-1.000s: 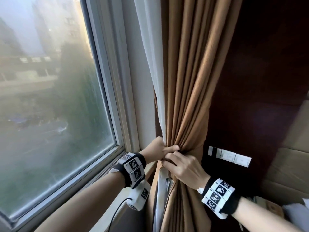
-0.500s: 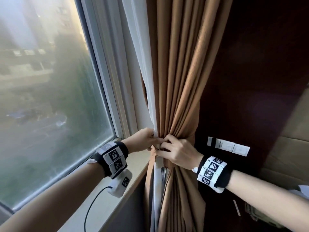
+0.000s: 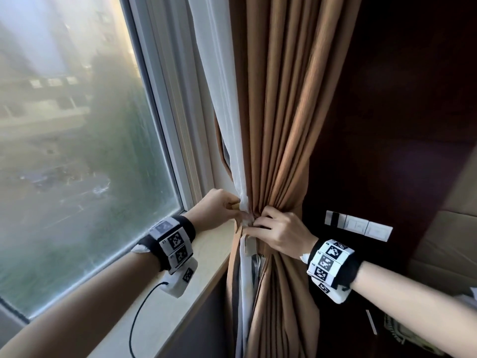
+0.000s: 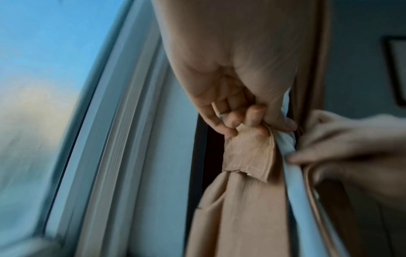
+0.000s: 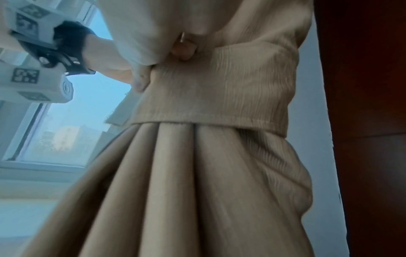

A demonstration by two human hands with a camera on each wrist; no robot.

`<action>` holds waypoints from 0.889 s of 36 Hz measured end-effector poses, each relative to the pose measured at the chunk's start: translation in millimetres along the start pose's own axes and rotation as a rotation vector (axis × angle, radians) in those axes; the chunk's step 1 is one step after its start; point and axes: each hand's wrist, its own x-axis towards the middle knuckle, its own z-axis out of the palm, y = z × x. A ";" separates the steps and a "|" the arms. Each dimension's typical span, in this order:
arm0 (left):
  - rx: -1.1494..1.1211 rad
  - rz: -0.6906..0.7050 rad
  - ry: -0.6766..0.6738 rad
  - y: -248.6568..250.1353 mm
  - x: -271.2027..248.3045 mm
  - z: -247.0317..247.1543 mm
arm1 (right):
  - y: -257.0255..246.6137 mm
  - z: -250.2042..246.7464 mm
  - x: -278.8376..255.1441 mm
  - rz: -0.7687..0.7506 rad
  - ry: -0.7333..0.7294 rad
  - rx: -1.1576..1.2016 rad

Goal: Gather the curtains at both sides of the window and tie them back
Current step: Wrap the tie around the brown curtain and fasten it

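Note:
A tan curtain point(image 3: 278, 125) and a white sheer curtain point(image 3: 227, 99) hang bunched together at the right side of the window. A tan fabric tie-back band point(image 5: 219, 93) wraps the bundle at its waist. My left hand point(image 3: 236, 204) is on the window side and pinches the band's loose end point(image 4: 248, 153) with curled fingers. My right hand point(image 3: 255, 223) grips the band and the folds from the room side, its fingertips point(image 5: 184, 50) dug into the fabric. The two hands nearly touch. How the band's ends join is hidden behind the hands.
The window glass point(image 3: 77, 151) and its white frame point(image 3: 170, 125) lie to the left, with a pale sill point(image 3: 180, 293) under my left forearm. A dark wood wall panel point(image 3: 387, 125) carries a switch plate point(image 3: 358, 226). A cardboard box point(image 3: 451, 241) stands at the far right.
Both hands stay at the curtain's waist. My left hand has shifted slightly toward the window, so the sheer's edge now shows between the hands. The head view has turned a little.

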 end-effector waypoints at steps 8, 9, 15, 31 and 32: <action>0.166 0.043 -0.116 2.8 -0.1 -8.5 | -6.5 2.0 19.8 0.145 -0.134 -0.120; 0.188 0.052 -0.127 3.4 -0.5 -9.4 | -7.3 3.1 22.7 0.172 -0.161 -0.128; 0.281 0.126 -0.169 10.2 -8.1 -4.7 | -9.3 6.6 48.0 0.303 -0.413 -0.176; -0.136 -0.341 0.230 5.9 -4.3 69.2 | 1.5 -2.8 95.2 0.781 -0.547 0.207; -0.169 -0.367 0.276 8.2 -3.2 74.0 | 1.9 -0.8 95.5 0.787 -0.548 0.209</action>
